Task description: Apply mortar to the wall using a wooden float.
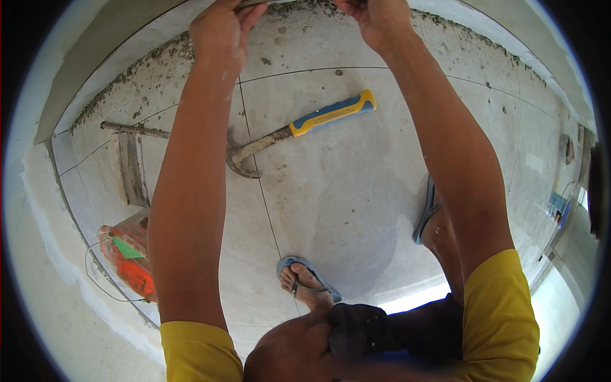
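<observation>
Both my arms reach forward to the top edge of the view, near the foot of the wall. My left hand (219, 35) is closed on a thin grey-brown strip (256, 4), most of which is cut off by the picture's edge. To its right, my right hand (382, 24) has its fingers curled, and whatever they hold is out of sight. Between my forearms a claw hammer (334, 114) with a blue and yellow grip lies on the tiled floor (318, 204). Its dirty metal head rests close to my left forearm.
Left of my left arm lie a mortar-stained metal tool (130, 165) with a long bar and an orange bucket (130, 270) with a wire handle. Crumbs of debris line the wall's foot. My sandalled feet are below, and small blue items (560, 207) sit far right.
</observation>
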A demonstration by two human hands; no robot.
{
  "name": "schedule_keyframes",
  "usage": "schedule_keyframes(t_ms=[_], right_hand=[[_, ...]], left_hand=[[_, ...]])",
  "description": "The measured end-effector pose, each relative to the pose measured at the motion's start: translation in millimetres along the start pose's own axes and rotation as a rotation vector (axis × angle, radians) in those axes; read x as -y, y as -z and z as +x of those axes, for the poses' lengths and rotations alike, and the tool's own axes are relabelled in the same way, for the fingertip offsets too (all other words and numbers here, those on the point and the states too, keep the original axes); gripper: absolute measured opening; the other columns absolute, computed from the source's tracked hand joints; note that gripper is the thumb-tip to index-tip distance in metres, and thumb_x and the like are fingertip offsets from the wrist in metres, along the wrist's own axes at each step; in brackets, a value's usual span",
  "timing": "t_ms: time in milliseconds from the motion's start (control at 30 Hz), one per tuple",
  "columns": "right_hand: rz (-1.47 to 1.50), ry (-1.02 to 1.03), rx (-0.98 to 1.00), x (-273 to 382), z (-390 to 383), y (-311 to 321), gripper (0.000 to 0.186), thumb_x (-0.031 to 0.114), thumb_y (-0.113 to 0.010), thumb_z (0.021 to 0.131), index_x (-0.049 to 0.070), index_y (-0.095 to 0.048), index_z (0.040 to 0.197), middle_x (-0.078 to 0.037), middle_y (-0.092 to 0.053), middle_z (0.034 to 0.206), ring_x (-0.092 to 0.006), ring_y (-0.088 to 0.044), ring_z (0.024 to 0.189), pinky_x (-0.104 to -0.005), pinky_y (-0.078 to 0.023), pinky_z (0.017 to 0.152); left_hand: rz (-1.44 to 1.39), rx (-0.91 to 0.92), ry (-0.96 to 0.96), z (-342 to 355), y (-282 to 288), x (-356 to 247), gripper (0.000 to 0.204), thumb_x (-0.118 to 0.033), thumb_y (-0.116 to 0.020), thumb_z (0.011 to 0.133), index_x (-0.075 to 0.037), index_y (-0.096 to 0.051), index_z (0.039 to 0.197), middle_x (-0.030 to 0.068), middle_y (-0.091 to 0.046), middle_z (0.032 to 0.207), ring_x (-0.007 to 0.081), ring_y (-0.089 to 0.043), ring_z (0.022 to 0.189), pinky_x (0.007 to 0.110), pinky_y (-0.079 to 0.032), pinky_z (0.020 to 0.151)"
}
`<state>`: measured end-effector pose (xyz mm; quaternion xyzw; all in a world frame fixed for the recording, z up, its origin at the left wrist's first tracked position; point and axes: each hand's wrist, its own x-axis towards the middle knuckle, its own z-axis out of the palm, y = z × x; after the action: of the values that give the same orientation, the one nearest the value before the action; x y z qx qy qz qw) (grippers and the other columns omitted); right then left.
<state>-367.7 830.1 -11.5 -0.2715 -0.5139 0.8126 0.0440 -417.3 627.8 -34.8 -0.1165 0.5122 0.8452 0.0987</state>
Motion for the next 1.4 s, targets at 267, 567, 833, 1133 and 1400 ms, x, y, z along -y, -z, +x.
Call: schedule_keyframes(t_ms=[267,567,833,1133,1400], right_hand=[[0.061,0.016,-0.033,-15.5,-4.1,-31.9,0.018,0.015,-0.061,0.089,-0.002,-0.059,0.096,-0.009,-0.058,0.08,-0.0186,-0.055,0.062,-0.0294,-0.05,0.056],[0.057,0.106,-0.107,6.7,16.2,43.5,0.017,0.015,-0.061,0.091,-0.002,-0.06,0.091,-0.006,-0.056,0.071,-0.014,-0.055,0.059,-0.0278,-0.049,0.049],[0.086,0.059,-0.021,-19.4,0.0,-35.0,0.017,0.013,-0.061,0.09,-0.004,-0.06,0.093,-0.01,-0.059,0.079,-0.0192,-0.055,0.058,-0.0296,-0.052,0.052],[0.041,0.063,-0.167,1.7,6.6,5.3,0.013,0.013,-0.061,0.09,0.001,-0.062,0.091,-0.006,-0.057,0.074,-0.016,-0.054,0.056,-0.0269,-0.05,0.051],[-0.043,0.089,-0.272,32.0,19.3,77.5,0.014,0.017,-0.061,0.092,0.004,-0.059,0.086,-0.003,-0.054,0.072,-0.0132,-0.051,0.057,-0.0252,-0.044,0.049]], left_hand=[[-0.011,-0.048,-0.065,9.9,39.7,-19.0,0.021,-0.002,-0.052,0.093,0.014,-0.05,0.107,0.0197,-0.058,0.104,0.0291,-0.062,0.096,0.038,-0.059,0.089],[0.083,-0.096,0.085,-34.1,-58.5,1.8,0.024,-0.009,-0.059,0.092,0.01,-0.059,0.106,0.016,-0.061,0.1,0.0226,-0.061,0.082,0.029,-0.054,0.072],[-0.009,-0.093,-0.103,6.5,32.1,-11.6,0.022,0.002,-0.057,0.089,0.016,-0.051,0.106,0.0195,-0.059,0.101,0.0291,-0.064,0.09,0.039,-0.06,0.085],[-0.097,-0.136,-0.057,-6.1,-16.1,5.2,0.022,0.003,-0.056,0.089,0.017,-0.051,0.106,0.0214,-0.058,0.1,0.0302,-0.064,0.086,0.036,-0.062,0.081],[0.112,-0.097,0.136,-34.7,-93.7,25.6,0.019,-0.009,-0.063,0.09,0.008,-0.062,0.098,0.0138,-0.062,0.094,0.0211,-0.061,0.078,0.036,-0.057,0.072]])
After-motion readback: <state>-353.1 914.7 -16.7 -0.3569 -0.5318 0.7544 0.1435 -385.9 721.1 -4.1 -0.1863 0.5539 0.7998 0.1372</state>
